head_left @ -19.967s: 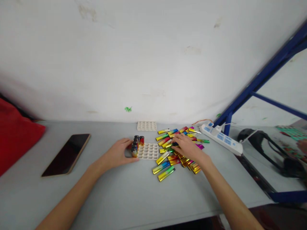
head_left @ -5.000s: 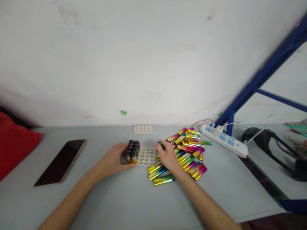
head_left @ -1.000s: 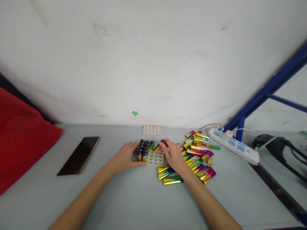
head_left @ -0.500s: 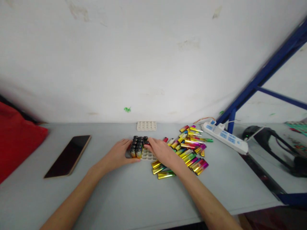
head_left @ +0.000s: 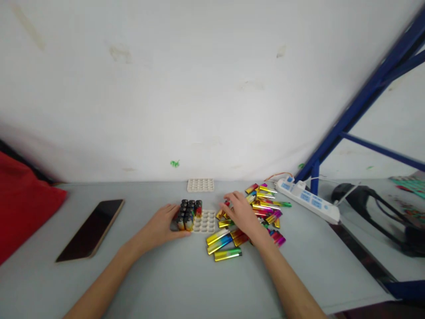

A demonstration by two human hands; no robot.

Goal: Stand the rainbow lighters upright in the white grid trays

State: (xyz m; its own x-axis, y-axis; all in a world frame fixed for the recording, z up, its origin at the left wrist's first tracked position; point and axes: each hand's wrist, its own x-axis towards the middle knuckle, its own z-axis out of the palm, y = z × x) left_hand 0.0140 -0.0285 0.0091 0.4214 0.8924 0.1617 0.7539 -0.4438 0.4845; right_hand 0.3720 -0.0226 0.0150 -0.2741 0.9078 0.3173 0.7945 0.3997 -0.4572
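A white tray [head_left: 205, 221] with rows of round holes lies in the middle of the table. Its left part holds several upright shiny tubes with black tops [head_left: 186, 214]; a red-tinted one [head_left: 198, 210] stands at the back of their right side. My left hand [head_left: 162, 225] is wrapped round the tray's left end and the tubes there, thumb along the front. Over the left side of a loose pile of gradient-coloured metallic tubes [head_left: 219, 244] hovers my right hand [head_left: 241, 212]. Its fingers are bent and apart, and no tube shows clearly between them.
A second white holed tray [head_left: 201, 185] lies by the wall. To the left are a dark phone or tablet [head_left: 91, 230] and red cloth [head_left: 26, 206]. At the right are a power strip [head_left: 308, 200], a blue metal frame [head_left: 332, 133] and a black strapped object [head_left: 375, 217].
My right hand has gone from the tray to the pile on the right, leaving the red-tinted tube upright in the tray. My left hand keeps its hold. The view has tilted slightly up.
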